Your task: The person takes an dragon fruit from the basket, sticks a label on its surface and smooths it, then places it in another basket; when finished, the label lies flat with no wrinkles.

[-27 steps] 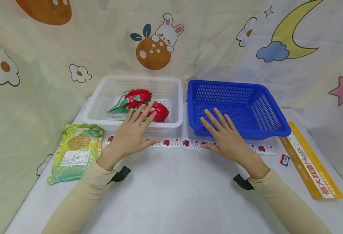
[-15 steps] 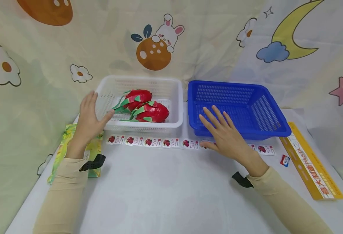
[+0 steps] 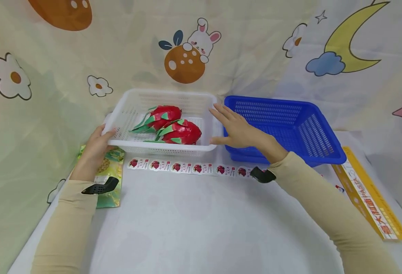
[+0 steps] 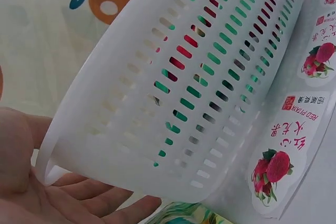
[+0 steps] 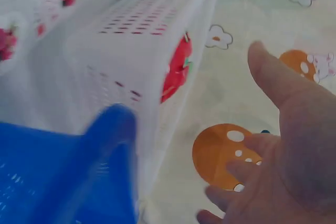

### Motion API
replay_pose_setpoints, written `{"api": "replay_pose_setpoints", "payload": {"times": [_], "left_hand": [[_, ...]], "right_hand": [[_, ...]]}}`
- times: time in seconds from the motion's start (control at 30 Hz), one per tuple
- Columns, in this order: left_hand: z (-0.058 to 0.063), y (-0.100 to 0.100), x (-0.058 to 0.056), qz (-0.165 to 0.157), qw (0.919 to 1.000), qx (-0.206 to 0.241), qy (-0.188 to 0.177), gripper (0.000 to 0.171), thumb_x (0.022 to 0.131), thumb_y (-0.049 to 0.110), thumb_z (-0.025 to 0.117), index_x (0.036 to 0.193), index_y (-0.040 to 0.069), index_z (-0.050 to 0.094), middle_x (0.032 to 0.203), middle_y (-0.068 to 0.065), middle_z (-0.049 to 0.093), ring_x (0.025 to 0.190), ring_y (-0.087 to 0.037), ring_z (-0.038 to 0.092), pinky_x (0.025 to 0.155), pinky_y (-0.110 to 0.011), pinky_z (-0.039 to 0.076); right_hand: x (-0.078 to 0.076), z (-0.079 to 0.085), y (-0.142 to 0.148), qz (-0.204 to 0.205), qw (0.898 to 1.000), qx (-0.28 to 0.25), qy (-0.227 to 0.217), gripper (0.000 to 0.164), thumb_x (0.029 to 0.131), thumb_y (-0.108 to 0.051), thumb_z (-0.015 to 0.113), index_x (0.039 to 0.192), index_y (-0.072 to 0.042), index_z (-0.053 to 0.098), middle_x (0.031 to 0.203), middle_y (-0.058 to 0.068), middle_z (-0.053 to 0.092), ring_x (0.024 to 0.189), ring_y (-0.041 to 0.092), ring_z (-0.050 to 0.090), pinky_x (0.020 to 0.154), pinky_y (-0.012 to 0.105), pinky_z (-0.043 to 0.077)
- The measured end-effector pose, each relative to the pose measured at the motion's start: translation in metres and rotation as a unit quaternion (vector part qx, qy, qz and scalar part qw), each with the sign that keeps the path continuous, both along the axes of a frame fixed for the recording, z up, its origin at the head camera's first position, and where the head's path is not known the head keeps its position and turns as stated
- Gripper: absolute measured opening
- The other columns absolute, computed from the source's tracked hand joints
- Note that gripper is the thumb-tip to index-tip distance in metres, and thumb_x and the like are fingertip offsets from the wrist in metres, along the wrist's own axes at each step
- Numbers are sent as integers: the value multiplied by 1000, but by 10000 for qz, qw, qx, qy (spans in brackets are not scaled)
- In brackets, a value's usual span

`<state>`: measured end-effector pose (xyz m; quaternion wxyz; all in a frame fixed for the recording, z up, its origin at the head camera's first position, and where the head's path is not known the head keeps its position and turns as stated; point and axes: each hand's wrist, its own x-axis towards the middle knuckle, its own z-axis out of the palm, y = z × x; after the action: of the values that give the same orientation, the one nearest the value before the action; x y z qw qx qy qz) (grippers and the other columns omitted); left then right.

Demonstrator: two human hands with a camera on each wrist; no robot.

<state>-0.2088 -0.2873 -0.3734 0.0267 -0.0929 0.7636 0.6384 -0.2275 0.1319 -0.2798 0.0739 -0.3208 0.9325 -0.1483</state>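
In the head view, two red dragon fruits with green scales, one in front and one behind, lie inside a white plastic basket. At the basket's left end, my left hand holds the rim, thumb over the top and fingers outside below it. The left wrist view shows the rim between thumb and fingers. My right hand hovers by the basket's right end with fingers extended. In the right wrist view, that hand stands apart from the basket wall.
A blue basket stands right of the white one. A strip of dragon fruit stickers lies in front. A yellow-green bag sits partly under my left arm; a yellow pasta pack lies far right, near a small red-blue packet.
My left hand has moved left from over the white basket to its left rim. My right hand has swung left from the blue basket toward the white basket's right end.
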Motion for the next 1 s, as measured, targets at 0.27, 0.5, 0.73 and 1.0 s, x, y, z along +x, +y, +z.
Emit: {"api": "replay_pose_setpoints", "payload": {"times": [0.27,0.5,0.73,1.0], "left_hand": [[-1,-7,0,-289,9979,563,-118,56,105,23,32,156,10,12,158,-22,20,122,-20,45,78,-18,50],[-3,-6,1,-234,9990,324,-187,55,105,24,28,155,10,12,159,-20,18,137,-30,35,86,-22,47],[-4,-5,2,-195,9994,164,-218,54,105,25,27,156,13,12,159,-19,19,139,-34,32,100,-36,43],[-4,-4,1,-182,9995,165,-187,54,105,26,26,156,13,12,159,-18,18,140,-35,31,111,-50,36]], "right_hand": [[-55,10,-56,-142,9768,146,-2132,93,88,-53,60,157,-20,8,164,3,9,151,24,9,120,51,18],[-81,-10,-90,-573,9528,304,-2966,96,82,-59,63,157,-27,11,163,1,13,149,26,12,117,55,23],[-85,-27,-108,-1195,9187,55,-3765,93,81,-52,70,155,-30,19,152,4,30,140,26,30,111,46,38],[-88,-35,-115,-1421,9151,-7,-3774,90,80,-51,72,152,-24,26,142,6,40,132,25,39,100,41,49]]}}
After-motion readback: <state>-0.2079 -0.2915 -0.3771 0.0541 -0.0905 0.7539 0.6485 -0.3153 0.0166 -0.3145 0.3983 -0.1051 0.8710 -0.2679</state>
